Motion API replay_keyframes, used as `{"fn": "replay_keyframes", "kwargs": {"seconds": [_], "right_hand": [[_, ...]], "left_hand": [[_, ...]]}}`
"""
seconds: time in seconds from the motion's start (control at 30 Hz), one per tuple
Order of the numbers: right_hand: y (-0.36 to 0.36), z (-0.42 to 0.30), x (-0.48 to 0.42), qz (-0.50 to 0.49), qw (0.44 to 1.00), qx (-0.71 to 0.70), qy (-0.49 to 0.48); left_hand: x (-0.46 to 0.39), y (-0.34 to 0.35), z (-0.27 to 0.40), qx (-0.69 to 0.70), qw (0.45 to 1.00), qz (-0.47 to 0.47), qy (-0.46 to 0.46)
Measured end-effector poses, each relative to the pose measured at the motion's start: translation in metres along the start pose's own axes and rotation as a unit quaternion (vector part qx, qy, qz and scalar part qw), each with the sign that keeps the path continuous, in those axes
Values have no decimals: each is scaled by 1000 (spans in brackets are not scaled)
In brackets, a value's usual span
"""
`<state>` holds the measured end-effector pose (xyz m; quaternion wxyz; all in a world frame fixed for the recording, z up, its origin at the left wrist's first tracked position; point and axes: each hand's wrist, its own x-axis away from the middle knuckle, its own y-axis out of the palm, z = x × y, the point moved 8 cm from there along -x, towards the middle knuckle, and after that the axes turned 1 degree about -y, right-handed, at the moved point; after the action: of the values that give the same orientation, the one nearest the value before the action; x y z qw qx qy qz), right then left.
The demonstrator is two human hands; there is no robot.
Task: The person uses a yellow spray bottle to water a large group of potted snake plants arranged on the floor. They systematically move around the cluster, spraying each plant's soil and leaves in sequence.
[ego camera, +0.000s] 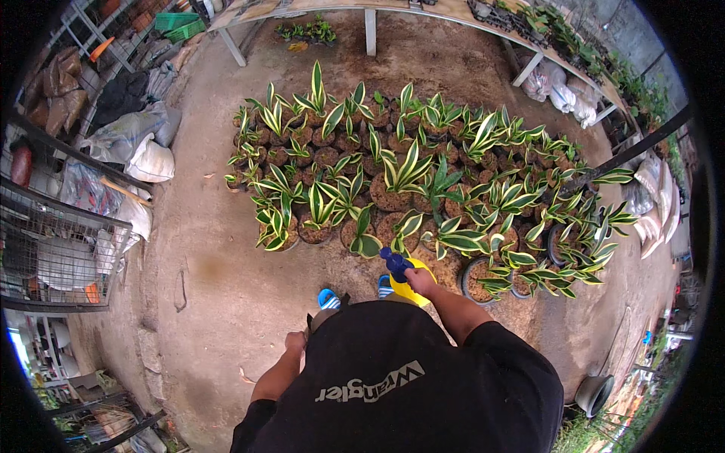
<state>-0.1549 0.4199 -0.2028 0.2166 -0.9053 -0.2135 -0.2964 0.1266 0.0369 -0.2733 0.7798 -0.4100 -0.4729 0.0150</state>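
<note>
My right hand (pixel 420 282) is closed on a watering can with a yellow body (pixel 412 295) and a dark blue top part (pixel 395 264), held in front of my right leg. Just beyond it spread many potted snake plants (pixel 403 170) with yellow-edged leaves, in dark round pots of soil on the concrete floor. The nearest large pot (pixel 479 281) stands to the right of the can. At my left side hangs my left hand (pixel 295 341), partly hidden by my body; its fingers are not clear.
White sacks (pixel 149 161) and a wire mesh rack (pixel 56 249) line the left side. A long table (pixel 371 31) on white legs stands beyond the plants, with sacks (pixel 562 96) beneath its right part. A dark bar (pixel 628 152) crosses the right side. An empty pot (pixel 593 395) lies lower right.
</note>
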Motion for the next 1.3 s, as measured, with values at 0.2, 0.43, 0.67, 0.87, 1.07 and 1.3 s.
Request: {"fn": "replay_keyframes", "kwargs": {"seconds": [0.2,0.43,0.67,0.87,1.07,1.3], "right_hand": [[-1,8,16,-47,997,44,41],[0,-33,58,-80,995,55,-14],[-2,-95,119,-48,998,33,-3],[31,-96,145,47,999,14,-7],[52,-99,157,118,993,2,4],[81,-97,173,33,994,-108,10]], "left_hand": [[53,-103,214,223,963,104,109],[87,-98,410,80,964,-21,254],[208,-245,466,-1,926,70,371],[191,-202,418,30,912,154,379],[178,-216,412,41,891,124,434],[259,-242,428,-149,792,-17,591]]}}
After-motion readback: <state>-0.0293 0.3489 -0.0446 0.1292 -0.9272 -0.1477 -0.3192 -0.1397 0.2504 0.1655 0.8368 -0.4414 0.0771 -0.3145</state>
